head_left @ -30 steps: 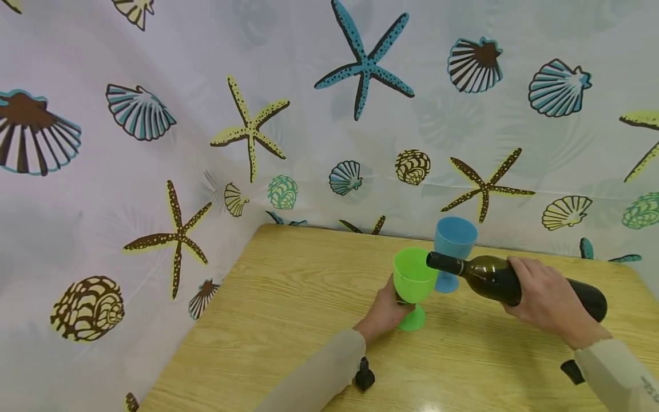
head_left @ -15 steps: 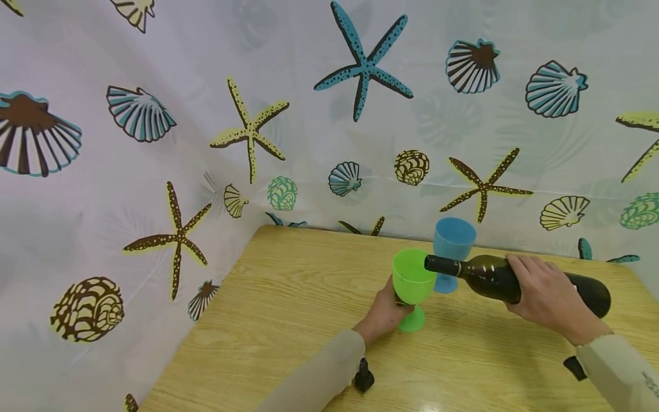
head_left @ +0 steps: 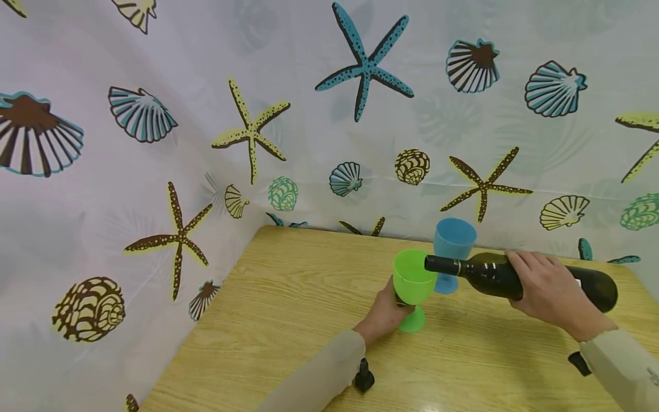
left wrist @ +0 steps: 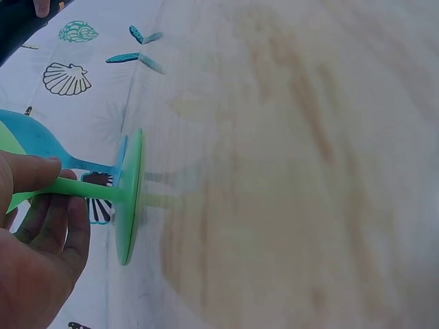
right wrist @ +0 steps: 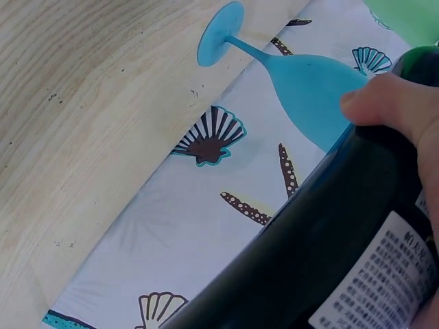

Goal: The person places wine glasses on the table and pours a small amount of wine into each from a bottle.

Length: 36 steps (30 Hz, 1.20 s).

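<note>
My left hand (head_left: 387, 312) grips a green plastic goblet (head_left: 413, 280) around the stem and lower bowl. In the left wrist view, thumb and fingers of that hand (left wrist: 41, 226) close on the green stem just above the foot. A dark wine bottle (head_left: 494, 276) lies nearly level in the grip of my right hand (head_left: 551, 292), its mouth at the goblet's right rim. No liquid can be made out. Behind the bottle's neck stands a blue goblet (head_left: 455, 234), partly covered by it. The right wrist view shows a white printed label (right wrist: 384, 281) on the bottle.
A wooden table (head_left: 288, 274) carries everything. Its back and left edges meet a white curtain (head_left: 309, 143) printed with starfish and shells. The blue goblet stands near the back edge, close to the bottle. A black strap piece (head_left: 364, 377) hangs under the left sleeve.
The bottle's base has risen and shifted slightly right, bringing the bottle from tilted toward level as the right hand turns. The left hand and green goblet stay in place.
</note>
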Tool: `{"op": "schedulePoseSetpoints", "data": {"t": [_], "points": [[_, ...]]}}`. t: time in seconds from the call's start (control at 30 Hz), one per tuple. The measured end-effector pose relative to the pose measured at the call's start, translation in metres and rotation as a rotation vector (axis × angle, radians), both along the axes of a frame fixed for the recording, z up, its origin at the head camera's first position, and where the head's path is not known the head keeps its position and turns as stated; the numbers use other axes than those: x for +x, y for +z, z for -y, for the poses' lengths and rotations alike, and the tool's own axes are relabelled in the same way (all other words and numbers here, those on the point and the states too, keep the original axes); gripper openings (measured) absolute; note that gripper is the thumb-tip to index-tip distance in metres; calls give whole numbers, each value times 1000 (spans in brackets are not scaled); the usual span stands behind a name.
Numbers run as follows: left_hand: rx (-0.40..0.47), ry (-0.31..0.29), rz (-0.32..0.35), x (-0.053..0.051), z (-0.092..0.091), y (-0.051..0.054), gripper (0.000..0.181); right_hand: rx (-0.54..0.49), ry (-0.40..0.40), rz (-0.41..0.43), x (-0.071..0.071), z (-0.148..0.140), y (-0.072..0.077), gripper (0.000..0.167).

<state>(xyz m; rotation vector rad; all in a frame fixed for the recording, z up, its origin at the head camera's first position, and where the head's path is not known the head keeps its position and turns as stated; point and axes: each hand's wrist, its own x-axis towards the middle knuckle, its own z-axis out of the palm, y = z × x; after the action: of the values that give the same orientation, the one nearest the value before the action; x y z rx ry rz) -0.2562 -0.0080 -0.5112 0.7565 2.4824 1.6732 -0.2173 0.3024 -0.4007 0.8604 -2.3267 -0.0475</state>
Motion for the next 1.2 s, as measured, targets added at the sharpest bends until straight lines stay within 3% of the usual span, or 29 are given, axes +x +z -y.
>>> {"op": "schedulePoseSetpoints", "data": {"t": [1.2], "points": [[-37,0,26,-2,-3,-1,50,123,4,2,-3,-3,23,101]]}}
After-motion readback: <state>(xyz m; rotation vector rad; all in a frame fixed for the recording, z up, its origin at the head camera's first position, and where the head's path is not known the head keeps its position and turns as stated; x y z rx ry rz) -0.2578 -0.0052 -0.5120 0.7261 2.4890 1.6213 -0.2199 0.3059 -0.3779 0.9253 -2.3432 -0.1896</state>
